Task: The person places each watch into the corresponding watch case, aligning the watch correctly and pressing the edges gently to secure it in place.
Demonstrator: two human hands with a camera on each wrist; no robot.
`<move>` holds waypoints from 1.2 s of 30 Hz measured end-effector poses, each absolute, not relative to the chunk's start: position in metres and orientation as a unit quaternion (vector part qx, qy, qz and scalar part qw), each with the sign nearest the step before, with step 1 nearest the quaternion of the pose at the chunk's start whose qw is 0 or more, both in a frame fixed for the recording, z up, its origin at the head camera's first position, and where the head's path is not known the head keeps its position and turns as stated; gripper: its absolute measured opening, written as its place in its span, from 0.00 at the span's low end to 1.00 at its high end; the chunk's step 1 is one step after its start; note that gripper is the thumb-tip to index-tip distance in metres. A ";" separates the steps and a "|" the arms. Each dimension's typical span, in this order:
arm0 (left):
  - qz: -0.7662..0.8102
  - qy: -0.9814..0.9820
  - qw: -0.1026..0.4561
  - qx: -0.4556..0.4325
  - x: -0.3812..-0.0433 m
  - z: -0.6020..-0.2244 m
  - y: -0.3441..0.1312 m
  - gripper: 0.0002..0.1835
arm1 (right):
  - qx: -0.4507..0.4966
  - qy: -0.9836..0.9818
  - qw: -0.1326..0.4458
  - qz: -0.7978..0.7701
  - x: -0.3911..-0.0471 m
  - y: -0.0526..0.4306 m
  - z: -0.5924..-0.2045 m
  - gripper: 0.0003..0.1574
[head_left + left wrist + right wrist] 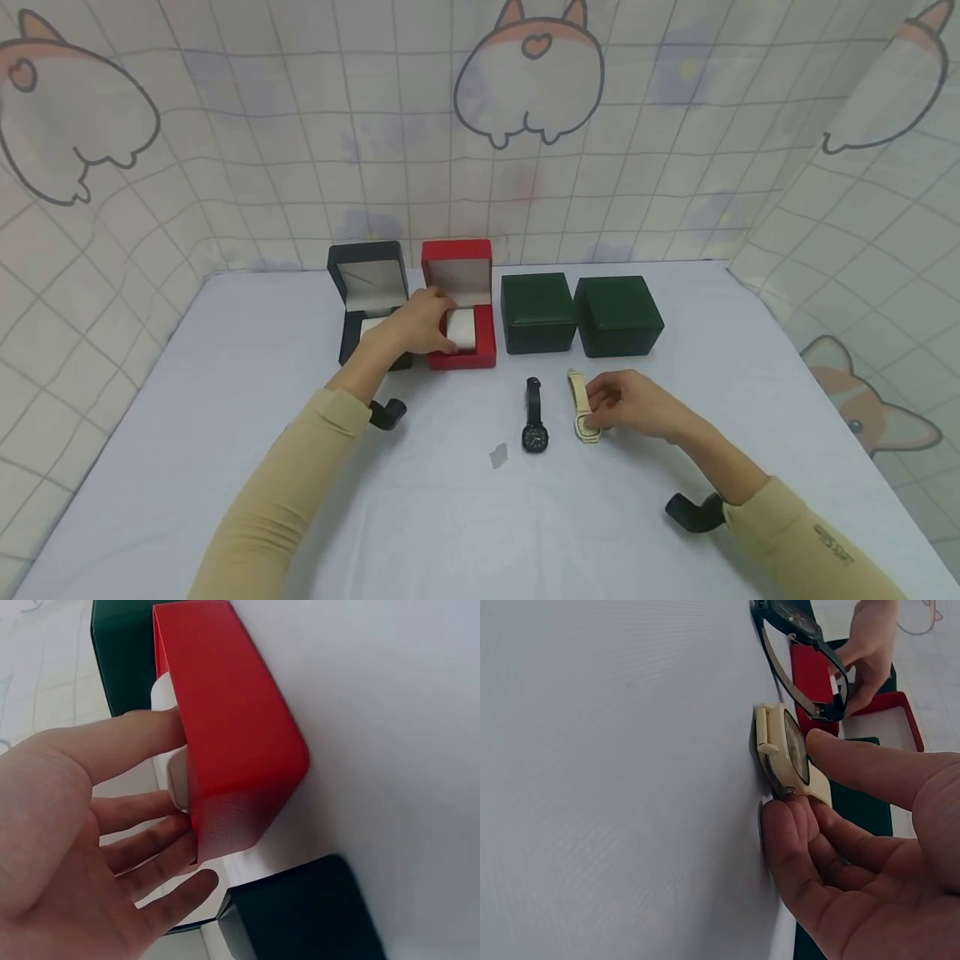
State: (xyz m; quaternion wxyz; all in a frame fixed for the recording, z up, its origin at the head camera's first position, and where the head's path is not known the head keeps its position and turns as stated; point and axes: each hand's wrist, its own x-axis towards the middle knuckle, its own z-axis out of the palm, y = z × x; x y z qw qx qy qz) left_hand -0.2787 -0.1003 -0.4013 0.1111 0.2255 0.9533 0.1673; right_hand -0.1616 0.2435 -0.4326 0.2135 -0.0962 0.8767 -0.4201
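Observation:
My left hand (422, 321) reaches into the open red watch box (487, 333) and holds the white cushion (462, 329) inside, thumb toward the front and fingers toward the lid. The red front wall hides those fingertips in the left wrist view. With my right hand (633, 402) I pinch the case of a cream wristwatch (581, 394). Its thumb is at the dial's edge and its fingers are low against the opposite side, close to the white cloth, in the right wrist view. A black wristwatch (534, 417) lies left of the cream one, dial toward me.
Left of the red box stands an open dark watch box (367, 252), partly behind my left arm. Two closed green boxes (538, 312) (618, 315) stand on the right. A small grey patch (498, 455) shows on the white tablecloth (450, 533). A patterned curtain (420, 183) hangs behind.

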 end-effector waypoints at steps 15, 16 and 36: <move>0.160 0.949 0.104 0.249 -0.279 -0.400 -0.104 0.35 | -0.124 0.884 0.205 -0.402 -0.158 0.241 -0.432 0.20; 0.160 0.949 0.104 0.251 -0.279 -0.400 -0.104 0.35 | -0.127 0.883 0.204 -0.402 -0.158 0.241 -0.431 0.20; 0.197 0.939 0.093 0.268 -0.278 -0.403 -0.109 0.39 | -0.123 0.886 0.183 -0.409 -0.160 0.241 -0.427 0.29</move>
